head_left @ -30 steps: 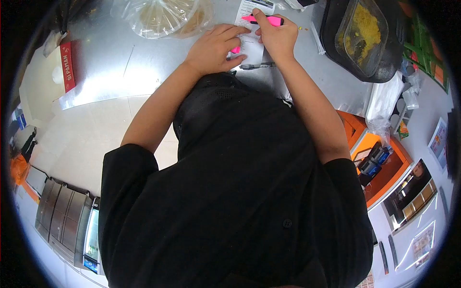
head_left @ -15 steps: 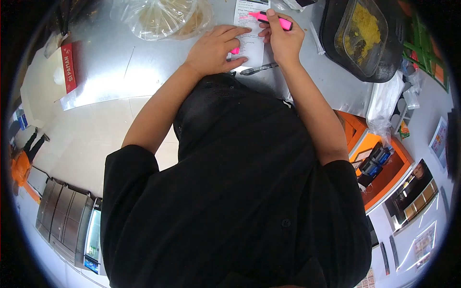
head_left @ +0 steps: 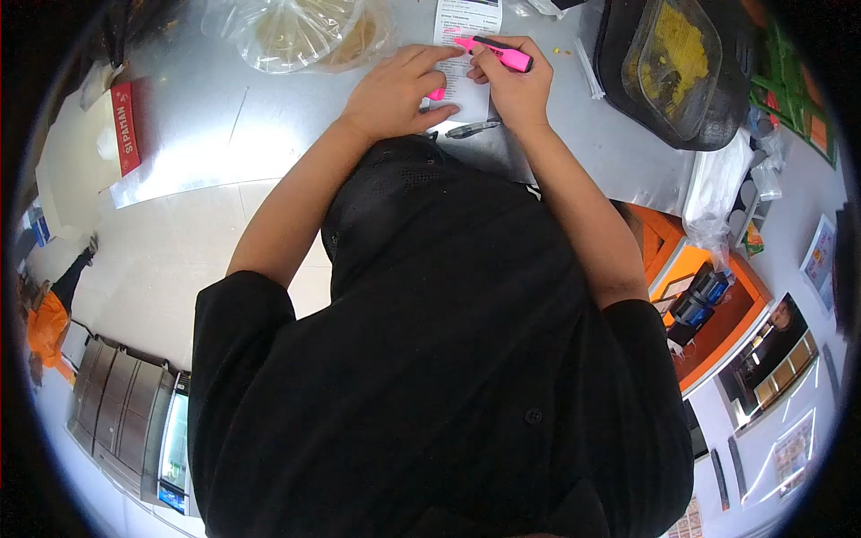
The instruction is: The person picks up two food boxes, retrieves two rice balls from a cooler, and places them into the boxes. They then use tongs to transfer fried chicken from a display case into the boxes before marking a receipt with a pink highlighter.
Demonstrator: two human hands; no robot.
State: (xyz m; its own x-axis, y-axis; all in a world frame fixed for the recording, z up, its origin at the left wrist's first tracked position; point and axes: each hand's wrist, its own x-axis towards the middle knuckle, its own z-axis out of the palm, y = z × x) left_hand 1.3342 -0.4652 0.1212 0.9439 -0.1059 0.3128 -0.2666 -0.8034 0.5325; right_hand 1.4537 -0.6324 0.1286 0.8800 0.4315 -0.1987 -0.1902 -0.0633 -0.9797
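My right hand grips a pink highlighter, its tip on a white printed paper slip that lies on the steel counter. My left hand presses flat on the lower part of the slip, fingers spread, with the highlighter's pink cap showing under the fingers. A black pen rests on the counter just below both hands.
A clear plastic bag of flatbreads lies at the top left. A black tray with yellow food sits at the top right. A red-edged box stands at the counter's left end. A person in orange is on the floor at far left.
My right hand has slid the highlighter a little down and left across the slip. My left hand stays pressed on the paper.
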